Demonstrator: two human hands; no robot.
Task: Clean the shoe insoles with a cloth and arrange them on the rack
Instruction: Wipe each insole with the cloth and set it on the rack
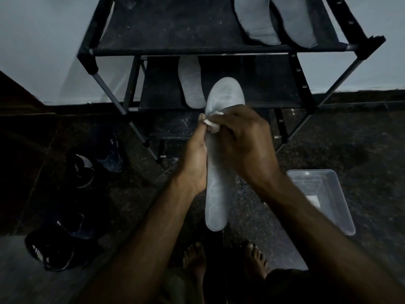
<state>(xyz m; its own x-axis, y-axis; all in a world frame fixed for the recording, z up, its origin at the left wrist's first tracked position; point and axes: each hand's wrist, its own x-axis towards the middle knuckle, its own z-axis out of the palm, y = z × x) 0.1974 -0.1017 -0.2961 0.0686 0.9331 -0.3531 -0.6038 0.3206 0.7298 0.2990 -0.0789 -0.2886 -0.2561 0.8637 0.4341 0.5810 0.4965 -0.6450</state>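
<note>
Single head-worn wide-angle view, directed steeply downward and forward. Both forearms enter from the bottom edge, close to the lens. The rack (197,49) fills the upper frame; the floor (350,139) occupies the lower half, bare feet at bottom centre.

Both forearms are showing bare from the lower edge of the frame up to the wrists, with no sleeves, watch or bands on them. The left hand (195,163) and the right hand (243,145) are wearing no gloves and no rings. At the bottom centre, two bare feet (225,260) are showing, without shoes or socks.
</note>
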